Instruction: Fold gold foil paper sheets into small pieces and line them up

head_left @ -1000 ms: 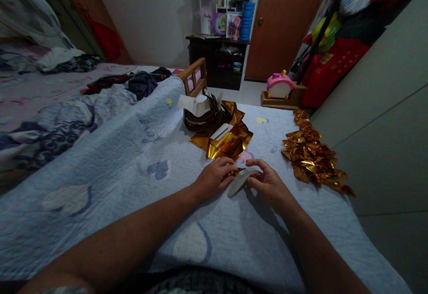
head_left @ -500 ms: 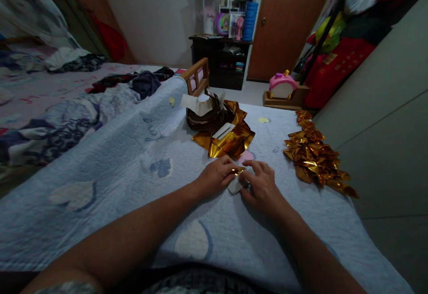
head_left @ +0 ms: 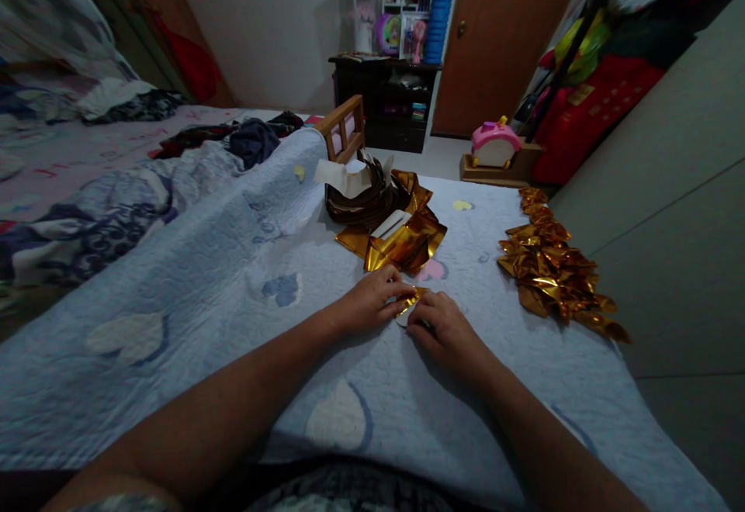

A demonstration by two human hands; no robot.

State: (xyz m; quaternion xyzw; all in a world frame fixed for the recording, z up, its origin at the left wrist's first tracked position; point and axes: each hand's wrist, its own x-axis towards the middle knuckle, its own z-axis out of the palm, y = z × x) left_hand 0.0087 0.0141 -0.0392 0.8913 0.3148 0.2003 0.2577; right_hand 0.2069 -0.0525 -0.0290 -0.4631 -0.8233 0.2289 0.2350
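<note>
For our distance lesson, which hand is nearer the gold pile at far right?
Right. The right hand is left of the gold pile, across a gap; the left hand is farther left.

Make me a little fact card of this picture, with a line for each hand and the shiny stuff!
Left hand: fingers on a small gold and white paper
Right hand: fingers on the same paper
Shiny pile: crumpled-looking gold pieces, on the right
Gold sheets: just beyond the hands
Underneath: blue blanket with heart shapes
Farther back: pink toy, brown door
</note>
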